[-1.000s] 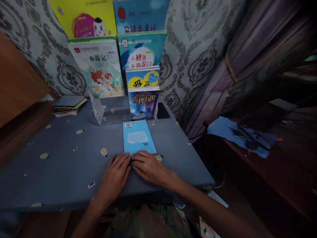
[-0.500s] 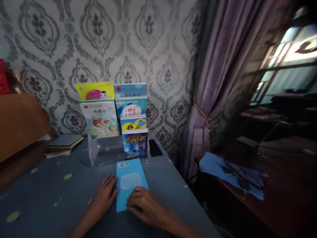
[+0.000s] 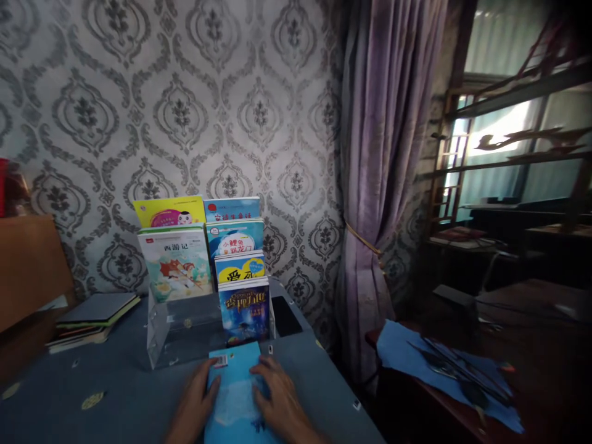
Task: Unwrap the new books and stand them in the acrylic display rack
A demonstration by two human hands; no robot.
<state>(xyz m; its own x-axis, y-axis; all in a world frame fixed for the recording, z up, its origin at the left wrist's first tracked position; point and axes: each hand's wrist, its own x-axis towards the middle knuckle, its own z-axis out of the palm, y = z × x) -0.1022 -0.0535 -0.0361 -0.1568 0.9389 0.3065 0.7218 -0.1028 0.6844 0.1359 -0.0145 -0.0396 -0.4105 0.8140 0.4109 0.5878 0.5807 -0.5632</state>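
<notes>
Light-blue book (image 3: 235,401) lies flat on the worktop (image 3: 124,419), barcode at its far end, just in front of a clear stand (image 3: 157,336). Left hand (image 3: 197,398) is at its left edge and right hand (image 3: 280,398) at its right; the right fingers are parted and bent (the left ones are blurred), and I cannot tell whether either set grips the cover. Beyond, the stand holds two stepped columns of upright books: on its left, a white-covered book (image 3: 178,265) in front of a yellow book (image 3: 150,213); on its right, from the front, a dark-blue book (image 3: 245,314), a yellow-and-blue book (image 3: 224,271), a teal book (image 3: 213,246) and a blue book (image 3: 234,208). Beside the stand's right side lies a dark flat object (image 3: 284,316); farther left, a stack of books (image 3: 97,308).
</notes>
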